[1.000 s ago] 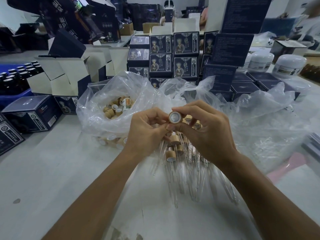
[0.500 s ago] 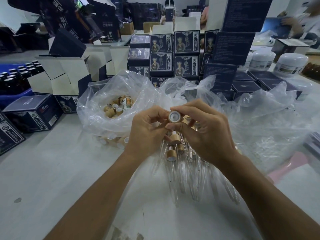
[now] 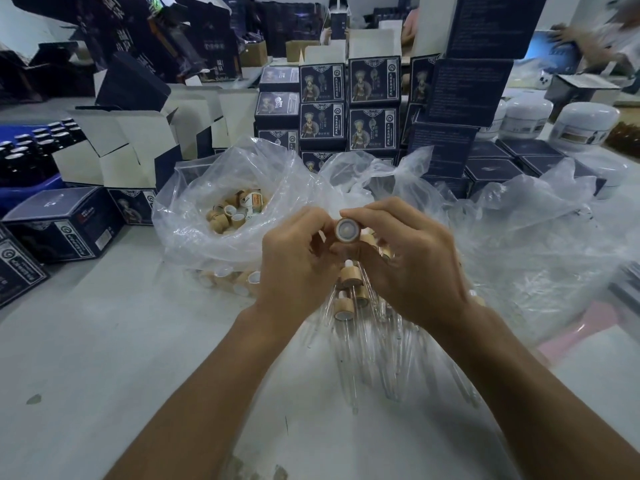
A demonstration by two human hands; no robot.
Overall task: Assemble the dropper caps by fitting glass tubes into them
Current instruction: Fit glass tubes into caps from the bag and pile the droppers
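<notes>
A wooden-ringed dropper cap [image 3: 347,230] is held up with its open round end facing me. My right hand [image 3: 408,261] pinches it between thumb and forefinger, with other caps tucked under its fingers. My left hand [image 3: 296,263] curls against the cap's left side; whether it holds a glass tube there is hidden. Below the hands lie finished droppers [image 3: 348,299] with glass tubes [image 3: 367,355] fanned out on the plastic. A clear bag [image 3: 194,216] to the left holds several loose caps [image 3: 235,211].
Dark printed boxes [image 3: 374,95] are stacked behind the bags, with open white cartons [image 3: 121,147] at the left. A blue crate of dark bottles [image 3: 24,150] sits far left, white jars [image 3: 585,124] far right. More crumpled plastic [image 3: 540,244] spreads to the right.
Both hands stay pressed together on the cap at the same spot. The left fingers have shifted slightly against it.
</notes>
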